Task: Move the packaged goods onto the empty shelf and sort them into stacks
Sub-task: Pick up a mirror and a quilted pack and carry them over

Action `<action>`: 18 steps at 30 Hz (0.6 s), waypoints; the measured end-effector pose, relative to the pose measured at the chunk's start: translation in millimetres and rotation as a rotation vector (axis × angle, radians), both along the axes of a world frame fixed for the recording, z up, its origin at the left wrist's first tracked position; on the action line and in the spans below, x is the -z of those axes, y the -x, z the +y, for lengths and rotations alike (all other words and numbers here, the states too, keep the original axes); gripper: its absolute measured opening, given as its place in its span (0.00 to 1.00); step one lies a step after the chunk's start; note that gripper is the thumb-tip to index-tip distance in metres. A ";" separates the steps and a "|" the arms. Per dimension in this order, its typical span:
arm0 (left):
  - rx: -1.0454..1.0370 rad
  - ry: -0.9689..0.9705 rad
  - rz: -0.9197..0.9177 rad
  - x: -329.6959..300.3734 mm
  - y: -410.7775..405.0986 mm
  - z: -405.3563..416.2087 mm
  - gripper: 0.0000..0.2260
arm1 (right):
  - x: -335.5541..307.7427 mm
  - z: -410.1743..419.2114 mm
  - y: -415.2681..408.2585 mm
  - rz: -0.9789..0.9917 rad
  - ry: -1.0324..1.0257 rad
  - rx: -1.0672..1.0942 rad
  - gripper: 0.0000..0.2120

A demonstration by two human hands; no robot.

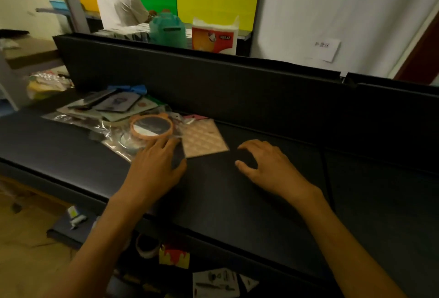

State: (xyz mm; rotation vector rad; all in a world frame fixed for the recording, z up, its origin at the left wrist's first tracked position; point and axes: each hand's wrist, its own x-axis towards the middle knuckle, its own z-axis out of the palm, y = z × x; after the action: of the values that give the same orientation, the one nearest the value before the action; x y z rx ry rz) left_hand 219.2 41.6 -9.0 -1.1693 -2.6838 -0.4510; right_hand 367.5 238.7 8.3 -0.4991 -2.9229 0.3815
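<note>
Toward the left end of the dark, matte shelf (59, 136), against its back wall, lies a loose heap of packaged goods (107, 107): flat cards and pouches in glossy clear film, overlapping at odd angles rather than stacked. At the heap's near edge sits a round mirror with a peach-coloured rim (151, 127), sealed in crinkled plastic. The left hand (154, 167) rests beside it with fingers straight and spread, fingertips pressing on the wrapping just below the mirror; it grips nothing. Just right of those fingers, touching the mirror's wrapping, lies a square pink quilted packet (204, 139), flat and turned diamond-wise. Further right, the right hand (268, 167) hovers or rests on bare shelf, fingers loosely curled, empty, near the packet's right corner but apart from it. The right stretch of the shelf carries nothing visible.

The goods seem mostly moved, so sorting looks to be the step in hand. The next move likely calls for sliding like items free of the slippery film and squaring them into piles.
</note>
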 end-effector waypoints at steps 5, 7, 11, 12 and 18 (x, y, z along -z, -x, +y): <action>0.055 -0.038 0.037 1.1 58.9 -7.7 0.24 | 6.3 -11.3 39.3 -0.027 0.010 0.074 0.22; 0.053 -0.059 0.039 -1.0 83.3 -11.7 0.25 | 9.9 -17.6 57.9 -0.018 0.013 0.111 0.22; 0.052 -0.070 0.020 -3.0 127.1 -19.4 0.29 | 12.3 -33.2 92.2 -0.016 0.045 0.246 0.24; 0.052 -0.060 0.019 -2.1 136.5 -20.8 0.29 | 13.2 -37.2 99.8 -0.020 0.058 0.287 0.24; 0.064 0.018 -0.041 7.2 165.5 -20.4 0.40 | 22.7 -58.2 132.8 -0.039 0.081 0.500 0.36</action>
State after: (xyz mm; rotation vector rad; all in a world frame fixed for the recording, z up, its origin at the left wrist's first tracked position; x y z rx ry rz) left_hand 53.6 21.2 -16.2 -1.2679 -2.6967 -0.4664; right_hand 234.6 180.5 -14.4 -1.2194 -2.6896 0.4190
